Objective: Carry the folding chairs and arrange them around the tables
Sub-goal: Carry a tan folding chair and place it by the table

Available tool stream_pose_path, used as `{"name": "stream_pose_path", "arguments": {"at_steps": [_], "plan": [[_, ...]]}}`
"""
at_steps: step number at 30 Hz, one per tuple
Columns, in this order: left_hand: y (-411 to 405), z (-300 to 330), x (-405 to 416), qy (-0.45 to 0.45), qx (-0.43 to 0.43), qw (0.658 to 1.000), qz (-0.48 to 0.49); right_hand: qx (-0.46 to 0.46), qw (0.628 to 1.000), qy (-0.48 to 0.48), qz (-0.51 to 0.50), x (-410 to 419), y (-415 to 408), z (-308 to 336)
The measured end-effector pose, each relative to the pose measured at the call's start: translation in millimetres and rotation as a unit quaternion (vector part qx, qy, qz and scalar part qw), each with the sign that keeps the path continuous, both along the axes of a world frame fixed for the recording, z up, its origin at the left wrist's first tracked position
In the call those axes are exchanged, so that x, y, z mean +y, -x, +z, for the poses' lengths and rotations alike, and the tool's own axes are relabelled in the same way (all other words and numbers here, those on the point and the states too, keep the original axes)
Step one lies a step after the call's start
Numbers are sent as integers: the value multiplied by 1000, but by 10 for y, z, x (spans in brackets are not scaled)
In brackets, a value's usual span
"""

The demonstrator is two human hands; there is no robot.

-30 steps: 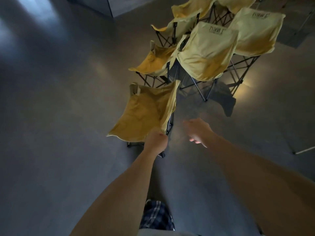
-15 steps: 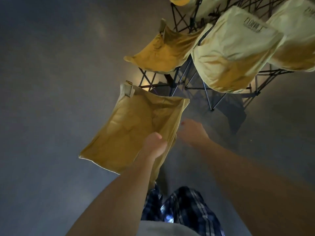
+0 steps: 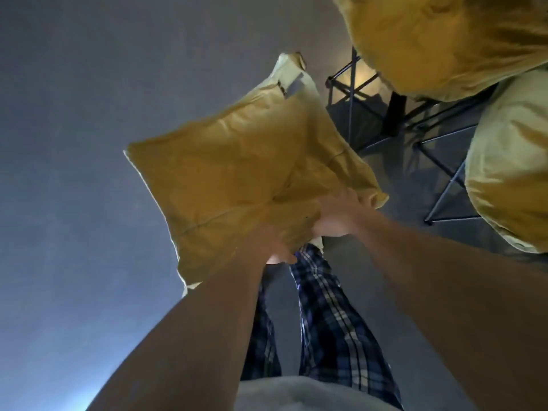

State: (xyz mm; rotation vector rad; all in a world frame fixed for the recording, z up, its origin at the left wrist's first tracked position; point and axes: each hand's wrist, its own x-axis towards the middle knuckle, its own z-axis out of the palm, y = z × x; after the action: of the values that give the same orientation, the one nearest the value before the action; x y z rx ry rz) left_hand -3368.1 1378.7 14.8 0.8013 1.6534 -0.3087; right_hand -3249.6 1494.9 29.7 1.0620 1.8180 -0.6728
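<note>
A yellow fabric folding chair (image 3: 237, 173) fills the middle of the head view, its seat cloth facing me and its frame hidden underneath. My left hand (image 3: 275, 247) grips the near edge of the chair's fabric from below. My right hand (image 3: 341, 215) is closed on the chair's near right corner. Both arms reach forward from the bottom of the view.
More yellow folding chairs stand close at the top right (image 3: 444, 43) and right (image 3: 510, 173), with black crossed metal legs (image 3: 385, 114) on the grey floor (image 3: 74, 173). My plaid trouser legs (image 3: 323, 315) are below the held chair. Open floor lies to the left.
I have stepped closer and my view has tipped down. My right hand, free before, has closed on the chair's corner. The chair now sits higher and nearer to me.
</note>
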Motion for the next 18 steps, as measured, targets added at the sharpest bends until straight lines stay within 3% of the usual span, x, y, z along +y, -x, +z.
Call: {"name": "stream_pose_path", "arguments": {"at_steps": [3, 7, 14, 18], "plan": [[-72, -101, -207, 6, 73, 997, 16, -40, 994, 13, 100, -23, -52, -226], [-101, -159, -401, 18, 161, 981, 106, -18, 990, -59, 125, -45, -84, -423], [-117, -302, -537, 0, 169, 974, 150, 16, 978, -130, 159, -169, -46, -453], [-322, -341, -877, 10, 171, 957, 233, 27, 967, -147, 207, -395, -57, -462]]}}
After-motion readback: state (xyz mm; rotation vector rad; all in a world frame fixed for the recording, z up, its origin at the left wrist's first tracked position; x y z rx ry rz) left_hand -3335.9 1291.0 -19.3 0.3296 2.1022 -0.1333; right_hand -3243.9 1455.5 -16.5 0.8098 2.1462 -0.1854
